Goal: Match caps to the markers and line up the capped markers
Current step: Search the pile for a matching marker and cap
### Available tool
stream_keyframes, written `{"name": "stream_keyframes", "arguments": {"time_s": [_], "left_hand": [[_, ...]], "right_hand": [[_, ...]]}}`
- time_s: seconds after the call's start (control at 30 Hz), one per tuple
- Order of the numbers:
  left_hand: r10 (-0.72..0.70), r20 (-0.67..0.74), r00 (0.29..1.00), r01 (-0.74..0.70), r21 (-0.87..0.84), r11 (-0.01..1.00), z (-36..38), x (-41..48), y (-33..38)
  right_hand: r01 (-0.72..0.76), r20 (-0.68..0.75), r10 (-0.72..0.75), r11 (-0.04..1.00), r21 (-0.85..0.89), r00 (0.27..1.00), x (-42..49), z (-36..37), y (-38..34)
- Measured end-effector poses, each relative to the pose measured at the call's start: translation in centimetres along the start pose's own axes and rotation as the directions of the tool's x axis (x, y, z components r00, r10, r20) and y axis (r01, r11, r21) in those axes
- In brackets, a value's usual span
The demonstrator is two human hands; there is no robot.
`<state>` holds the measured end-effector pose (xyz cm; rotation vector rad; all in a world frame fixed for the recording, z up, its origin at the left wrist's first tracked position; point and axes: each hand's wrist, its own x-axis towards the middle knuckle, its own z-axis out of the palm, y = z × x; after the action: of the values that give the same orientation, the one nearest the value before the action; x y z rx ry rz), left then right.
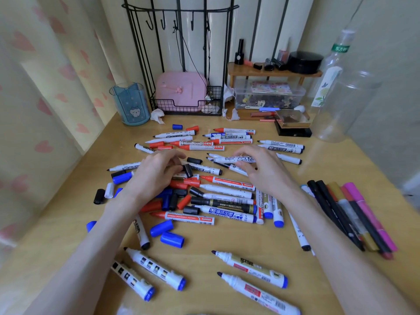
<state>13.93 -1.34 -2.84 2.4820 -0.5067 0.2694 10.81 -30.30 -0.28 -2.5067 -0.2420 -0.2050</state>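
Observation:
Several uncapped whiteboard markers and loose red, blue and black caps lie scattered across the wooden table point(227, 251). My left hand point(156, 171) hovers over the pile's middle, its fingertips closed on a black cap point(188, 170). My right hand point(261, 169) reaches over the pile, its thumb and fingers pinching a white marker with a black tip point(229, 159). A red marker point(229, 181) lies between the hands. Loose blue caps point(167, 233) sit near my left forearm. Several capped pens, black, gold and pink point(354, 214), lie side by side at the right.
A blue pen cup point(130, 104) stands at the back left, a black wire rack with a pink box point(181, 92) behind the pile. A small wooden shelf point(272, 72) over a clear box, and clear plastic bottles point(336, 87), fill the back right.

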Motion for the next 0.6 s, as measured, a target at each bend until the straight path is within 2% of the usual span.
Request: {"name": "stream_keyframes", "arguments": {"time_s": [0.23, 0.43, 0.6], "left_hand": [[0.047, -0.041, 0.998, -0.045, 0.047, 0.998, -0.2, 0.0, -0.3], [0.057, 0.008, 0.998, -0.058, 0.027, 0.998, -0.2, -0.2, -0.4], [0.044, -0.042, 0.998, -0.044, 0.016, 0.999, -1.2, -0.1, -0.4]], "right_hand": [[-0.143, -0.066, 0.138, 0.987, -0.07, 0.988, 0.2, -0.4, 1.1], [-0.266, -0.129, 0.249, 0.954, -0.14, 0.96, 0.7, -0.6, 3.3], [-0.257, -0.093, 0.247, 0.959, -0.121, 0.964, 0.6, -0.6, 3.9]]}}
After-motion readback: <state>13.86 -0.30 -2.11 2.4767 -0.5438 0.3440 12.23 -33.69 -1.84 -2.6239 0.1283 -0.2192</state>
